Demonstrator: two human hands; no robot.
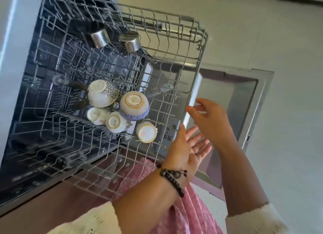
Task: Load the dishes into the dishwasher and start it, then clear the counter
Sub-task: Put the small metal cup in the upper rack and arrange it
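Your left hand (187, 146) hung open-palmed just off the rack's (195, 41) front edge, your right hand (208, 118) loose-fingered beside it, both holding nothing. Bowls (134, 105) and cups (114, 122) sat upturned near that edge, two steel pots (130, 41) toward the far side. A hard shove inward could have rattled the bowls together and chipped them, or tipped the loosely leaning pots.

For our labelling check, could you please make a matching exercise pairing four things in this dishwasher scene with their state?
1. steel cups
2. blue-patterned bowl
3. dishwasher door
4. left hand

a. lowered open
b. upside down among white cups
c. at the rack's far end
d. open, palm up, beaded bracelet on its wrist

Pairs: 1-c, 2-b, 3-a, 4-d
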